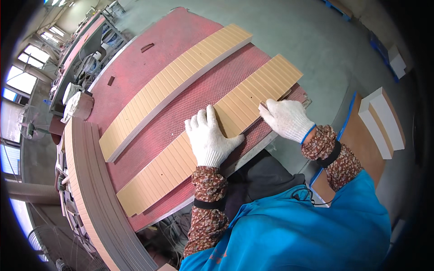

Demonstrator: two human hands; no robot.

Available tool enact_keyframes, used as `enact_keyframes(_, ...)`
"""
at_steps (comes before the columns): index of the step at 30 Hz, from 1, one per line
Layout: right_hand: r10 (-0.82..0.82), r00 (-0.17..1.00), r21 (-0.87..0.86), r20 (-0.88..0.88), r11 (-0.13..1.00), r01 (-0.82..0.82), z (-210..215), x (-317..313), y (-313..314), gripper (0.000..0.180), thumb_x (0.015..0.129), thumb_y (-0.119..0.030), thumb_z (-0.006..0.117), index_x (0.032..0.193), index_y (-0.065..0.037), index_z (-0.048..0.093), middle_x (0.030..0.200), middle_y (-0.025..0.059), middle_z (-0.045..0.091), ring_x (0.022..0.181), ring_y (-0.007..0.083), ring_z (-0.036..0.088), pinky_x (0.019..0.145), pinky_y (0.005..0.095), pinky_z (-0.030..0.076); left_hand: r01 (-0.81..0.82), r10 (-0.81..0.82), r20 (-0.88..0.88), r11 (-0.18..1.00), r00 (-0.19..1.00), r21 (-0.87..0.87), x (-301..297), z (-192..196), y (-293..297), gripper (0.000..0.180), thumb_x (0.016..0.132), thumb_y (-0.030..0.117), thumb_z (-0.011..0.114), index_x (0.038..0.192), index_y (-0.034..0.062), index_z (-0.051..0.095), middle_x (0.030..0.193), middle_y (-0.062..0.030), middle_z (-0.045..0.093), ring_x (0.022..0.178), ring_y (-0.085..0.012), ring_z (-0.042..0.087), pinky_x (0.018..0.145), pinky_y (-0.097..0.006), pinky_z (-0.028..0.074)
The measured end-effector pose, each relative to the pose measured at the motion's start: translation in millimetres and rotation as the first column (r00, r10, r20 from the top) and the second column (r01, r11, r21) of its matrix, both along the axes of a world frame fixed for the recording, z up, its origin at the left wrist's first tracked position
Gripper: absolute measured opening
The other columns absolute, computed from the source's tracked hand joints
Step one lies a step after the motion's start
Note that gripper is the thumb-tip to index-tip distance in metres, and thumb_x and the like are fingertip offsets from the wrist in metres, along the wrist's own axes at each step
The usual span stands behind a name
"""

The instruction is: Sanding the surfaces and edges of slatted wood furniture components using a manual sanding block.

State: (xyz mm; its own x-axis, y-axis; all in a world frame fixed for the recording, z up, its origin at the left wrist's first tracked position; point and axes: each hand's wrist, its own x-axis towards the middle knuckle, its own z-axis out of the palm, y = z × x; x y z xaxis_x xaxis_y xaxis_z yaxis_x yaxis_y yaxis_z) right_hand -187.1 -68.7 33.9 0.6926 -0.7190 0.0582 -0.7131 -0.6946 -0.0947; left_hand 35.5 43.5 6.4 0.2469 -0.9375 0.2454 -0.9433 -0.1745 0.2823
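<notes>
A long tan board [169, 156] with grooves across its face lies on the red textured table mat in front of me. My left hand [209, 137], in a white knitted glove, rests on this board with its fingers stretched out and thumb spread toward the near edge. Farther right, my gloved right hand [287, 118] is closed in a pinch on a small flat pale-brown piece [263, 109] at the board's near edge. Most of that piece is hidden by the fingers, so its kind is unclear.
A second grooved board [181, 74] lies beyond the first. Two small dark brown pieces [147, 47] [111, 81] sit on the red mat [181, 27]. Stacked boards [97, 189] stand along the left. White-edged boards [382, 122] rest on a brown surface at right.
</notes>
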Motion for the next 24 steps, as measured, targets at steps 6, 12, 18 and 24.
enact_keyframes(6, -0.102, 0.985, 0.042, 0.138, 0.994, 0.097, -7.9, 49.3, -46.3, 0.035, 0.108, -0.037, 0.055, 0.101, -0.008, 0.073, 0.082, 0.0197, 0.077, 0.082, 0.0408, 0.079, 0.074, 0.057, 0.061, 0.013, -0.013, -0.033, 1.0, 0.999, 0.014, -5.8, 8.7, -1.0, 0.117, 0.059, 0.055, 0.094, 0.15, -0.0048, 0.052, 0.139, -0.0238, 0.059, 0.133, -0.0435, 0.053, 0.123, -0.058, 0.033)
enact_keyframes(12, -0.073, 0.997, 0.136, 0.028, 0.988, 0.068, 3.0, 89.8, -74.7, 0.039, 0.109, -0.037, 0.051, 0.11, -0.007, 0.076, 0.1, 0.023, 0.08, 0.097, 0.0431, 0.078, 0.085, 0.0576, 0.062, 0.018, -0.018, -0.017, 1.0, 1.0, -0.006, -0.6, 1.2, 4.1, 0.116, 0.059, 0.06, 0.092, 0.147, -0.0056, 0.054, 0.136, -0.0236, 0.06, 0.131, -0.0422, 0.055, 0.122, -0.059, 0.032)
enact_keyframes(18, -0.118, 0.993, 0.093, 0.004, 0.989, 0.117, 5.3, 30.6, -19.3, 0.044, 0.112, -0.042, 0.05, 0.098, -0.007, 0.073, 0.084, 0.0205, 0.078, 0.08, 0.0404, 0.078, 0.072, 0.055, 0.062, 0.016, -0.016, -0.024, 1.0, 1.0, -0.017, -0.7, 3.3, 1.6, 0.115, 0.059, 0.06, 0.092, 0.146, -0.0051, 0.055, 0.135, -0.0223, 0.061, 0.131, -0.041, 0.056, 0.121, -0.058, 0.032)
enact_keyframes(24, -0.113, 0.993, 0.13, 0.015, 0.985, 0.111, 6.8, 8.2, -0.8, 0.044, 0.112, -0.041, 0.05, 0.093, -0.007, 0.071, 0.078, 0.0203, 0.076, 0.076, 0.0407, 0.078, 0.069, 0.057, 0.06, 0.004, -0.004, -0.01, 1.0, 1.0, -0.01, -1.3, 2.2, 1.9, 0.116, 0.06, 0.06, 0.092, 0.149, -0.0047, 0.054, 0.138, -0.0223, 0.06, 0.132, -0.041, 0.055, 0.124, -0.059, 0.03)
